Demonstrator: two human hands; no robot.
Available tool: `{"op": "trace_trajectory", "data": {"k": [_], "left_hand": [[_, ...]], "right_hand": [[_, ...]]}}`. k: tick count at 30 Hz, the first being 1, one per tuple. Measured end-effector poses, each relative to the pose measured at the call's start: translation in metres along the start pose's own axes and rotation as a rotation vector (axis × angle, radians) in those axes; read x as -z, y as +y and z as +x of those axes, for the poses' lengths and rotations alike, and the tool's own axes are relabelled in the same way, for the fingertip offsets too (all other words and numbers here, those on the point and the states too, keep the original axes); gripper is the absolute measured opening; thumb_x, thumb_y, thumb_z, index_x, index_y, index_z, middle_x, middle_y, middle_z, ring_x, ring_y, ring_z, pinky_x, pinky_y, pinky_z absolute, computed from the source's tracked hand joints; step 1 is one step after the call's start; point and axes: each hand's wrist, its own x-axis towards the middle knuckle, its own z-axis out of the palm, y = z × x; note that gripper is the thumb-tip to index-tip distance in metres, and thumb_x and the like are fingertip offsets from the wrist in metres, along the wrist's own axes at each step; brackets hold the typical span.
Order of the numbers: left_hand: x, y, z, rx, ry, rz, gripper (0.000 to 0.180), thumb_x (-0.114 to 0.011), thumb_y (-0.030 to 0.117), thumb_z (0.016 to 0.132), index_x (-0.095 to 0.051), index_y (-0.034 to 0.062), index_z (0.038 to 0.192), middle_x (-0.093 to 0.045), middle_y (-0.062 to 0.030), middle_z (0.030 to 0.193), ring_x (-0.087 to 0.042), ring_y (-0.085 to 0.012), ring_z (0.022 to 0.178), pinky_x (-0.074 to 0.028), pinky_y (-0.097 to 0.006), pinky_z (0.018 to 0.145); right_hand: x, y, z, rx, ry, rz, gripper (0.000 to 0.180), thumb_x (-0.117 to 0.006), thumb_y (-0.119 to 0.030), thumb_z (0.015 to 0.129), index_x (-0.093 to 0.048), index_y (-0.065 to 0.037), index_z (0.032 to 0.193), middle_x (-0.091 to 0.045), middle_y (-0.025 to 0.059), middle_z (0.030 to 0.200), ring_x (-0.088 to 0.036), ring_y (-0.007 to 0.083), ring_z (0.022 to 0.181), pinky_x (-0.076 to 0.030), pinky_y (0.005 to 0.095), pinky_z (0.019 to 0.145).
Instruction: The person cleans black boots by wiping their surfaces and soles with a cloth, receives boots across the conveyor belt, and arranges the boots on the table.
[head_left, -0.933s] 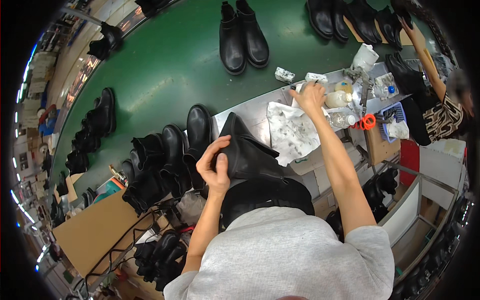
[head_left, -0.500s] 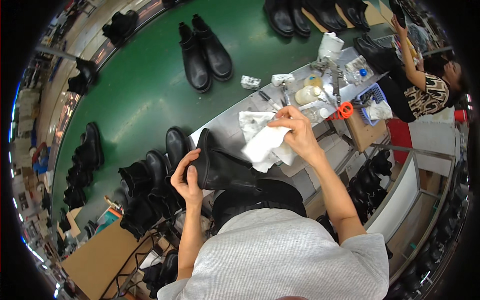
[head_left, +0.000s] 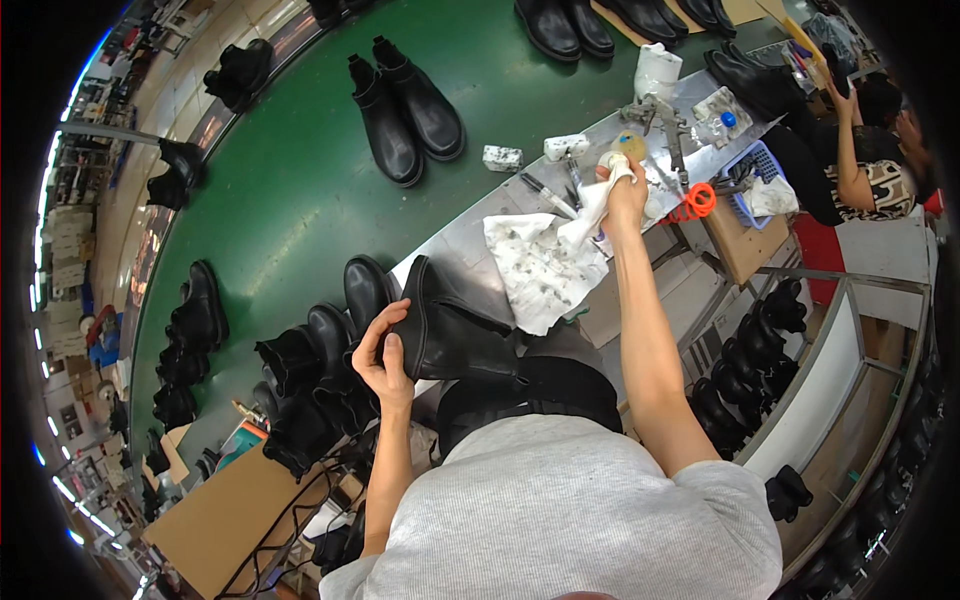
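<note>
A black ankle boot lies on its side at the bench edge, in front of my waist. My left hand is closed around its sole side, thumb and fingers pressed to it. Farther right, my right hand is closed on a white cloth beside the bottles. Whether it also grips a bottle there is hidden. Between the hands a stained white rag hangs over the metal bench edge. A pen-like marker lies beyond the rag.
A pair of black boots stands on the green table. More boots crowd my left. An orange coiled hose and a blue basket sit at the right. A co-worker is at the far right.
My right hand has moved right and away from me with the white cloth, from over the stained rag to the bottles. The left hand still holds the boot.
</note>
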Motion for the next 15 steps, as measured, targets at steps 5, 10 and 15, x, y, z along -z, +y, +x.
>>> {"op": "trace_trajectory", "data": {"k": [5,10,15], "left_hand": [[0.012,-0.005,-0.003,-0.002,-0.006,-0.058,0.029,-0.048,0.010,0.080,-0.060,-0.0118,0.095,-0.063,-0.0222,0.102,-0.059,-0.0246,0.097,-0.042,-0.032,0.090],[0.018,-0.008,-0.003,0.021,-0.020,-0.047,0.029,-0.049,0.010,0.079,-0.060,-0.0115,0.094,-0.064,-0.0210,0.103,-0.060,-0.0232,0.097,-0.042,-0.031,0.090],[0.015,-0.007,-0.003,-0.007,-0.056,-0.068,0.028,-0.050,0.011,0.077,-0.060,-0.0104,0.092,-0.064,-0.0211,0.101,-0.061,-0.0249,0.096,-0.043,-0.031,0.088]], "right_hand": [[0.041,0.053,-0.075,0.923,-0.274,-0.744,0.055,-0.052,0.006,0.076,-0.040,-0.010,0.128,-0.049,0.0215,0.109,-0.050,0.0350,0.106,-0.042,0.0403,0.090],[0.065,0.071,-0.085,1.004,-0.373,-0.877,0.064,-0.051,0.012,0.067,-0.041,-0.007,0.128,-0.044,0.0217,0.112,-0.045,0.0405,0.109,-0.039,0.0419,0.094],[0.034,0.033,-0.034,0.733,-0.217,-0.690,0.042,-0.041,0.003,0.081,-0.050,0.000,0.123,-0.059,0.0199,0.111,-0.058,0.0295,0.103,-0.042,0.0359,0.093]]}}
